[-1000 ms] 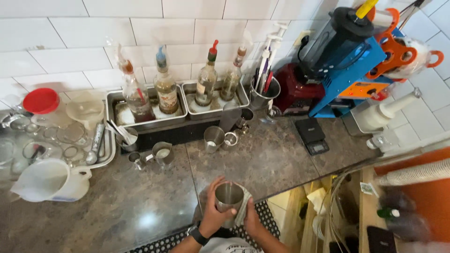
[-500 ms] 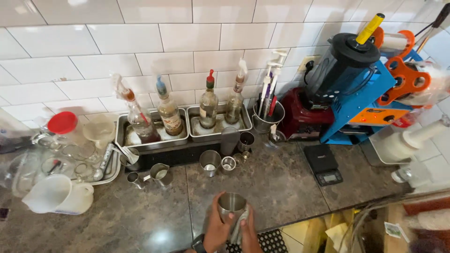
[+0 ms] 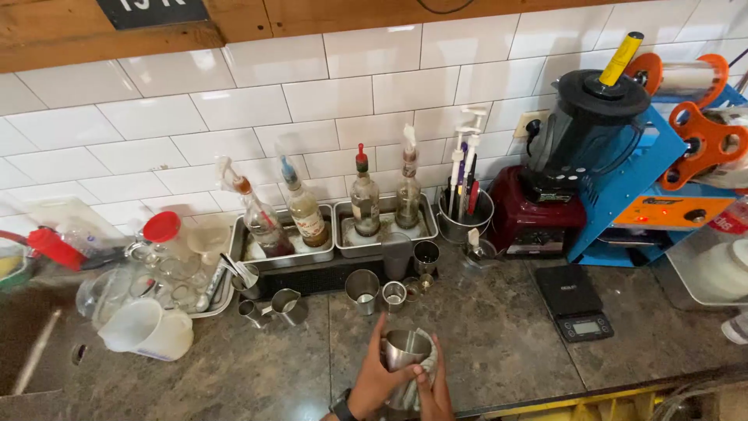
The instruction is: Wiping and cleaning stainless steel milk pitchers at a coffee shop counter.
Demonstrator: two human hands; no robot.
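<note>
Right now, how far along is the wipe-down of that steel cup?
In hand: the left hand grips the steel cup while the right hand presses a cloth against its side. Done: cannot tell how much of it is already wiped. Left: the cup is not yet set back with the small steel cups in front of the bottle trays.

Four glass pump bottles (image 3: 365, 199) in two rectangular steel trays (image 3: 383, 240) — one red-based black blender (image 3: 565, 168), one black digital scale (image 3: 573, 302).
</note>
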